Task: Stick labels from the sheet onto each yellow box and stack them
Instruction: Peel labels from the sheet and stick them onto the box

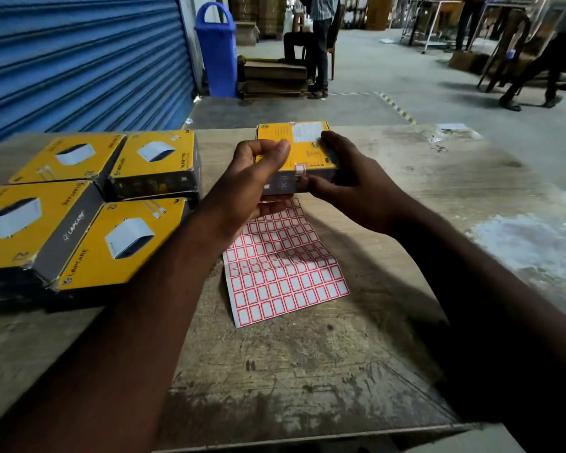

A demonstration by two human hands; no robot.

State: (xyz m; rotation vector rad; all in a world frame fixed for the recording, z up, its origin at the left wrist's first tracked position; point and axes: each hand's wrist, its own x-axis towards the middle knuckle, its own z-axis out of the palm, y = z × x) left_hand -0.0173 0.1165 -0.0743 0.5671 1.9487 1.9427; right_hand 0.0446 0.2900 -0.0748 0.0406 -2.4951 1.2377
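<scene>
Both grips hold one yellow box (304, 148) up in the air, over the far end of the sheet (285, 276). The right grip (350, 178) grasps the right side of the box, with its fingers curled over the top and its thumb on the near side. The left grip (255, 178) grasps the left side, with its thumb and first finger bent close together on top and its other fingers under the box.

A small white label (299, 169) with a red edge sits on the near edge of the box top, between the two grips. A bigger white sticker (306, 131) is on the far part of the box top.

The sheet lies flat on the tabletop (307, 371), near the middle. It is full of rows of little white labels with red edges. Its far end is hidden behind the grips.

Four more yellow boxes (125, 243) lie close together on the left side of the tabletop. Each one has a picture of a white thing on top. More dark boxes seem to be under them, but it is hard to tell.

Behind the tabletop there is a blue shutter (79, 60) on the left and a blue bin (218, 50) beside it. Far back, some people (321, 44) stand on the grey floor (406, 76).
</scene>
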